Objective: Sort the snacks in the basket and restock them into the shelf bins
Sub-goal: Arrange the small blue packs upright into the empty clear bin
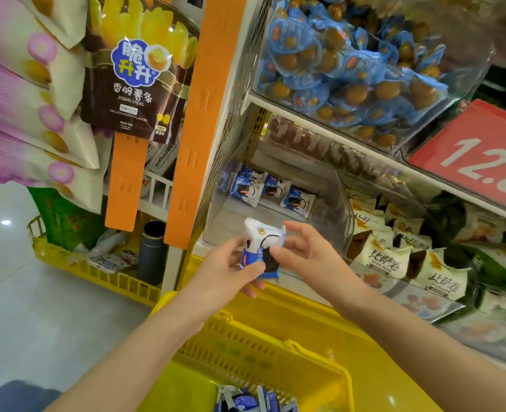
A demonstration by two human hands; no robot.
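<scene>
I am pinching the blue-and-white snack packet (262,248), fingers of my left hand (231,264) and right hand (303,254) clamped on its sides, just before the clear bin (330,205), judging it should clear the front edge and land beside the matching packets (271,188).

Head camera looks down, near shelf bins (329,200).

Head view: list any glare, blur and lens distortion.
Head view: a lamp glares off the floor; shine streaks the potato-stick bag; the shelf rail bows from wide-angle distortion; the price sign is soft near the edge; the held pack is fairly sharp.
</scene>
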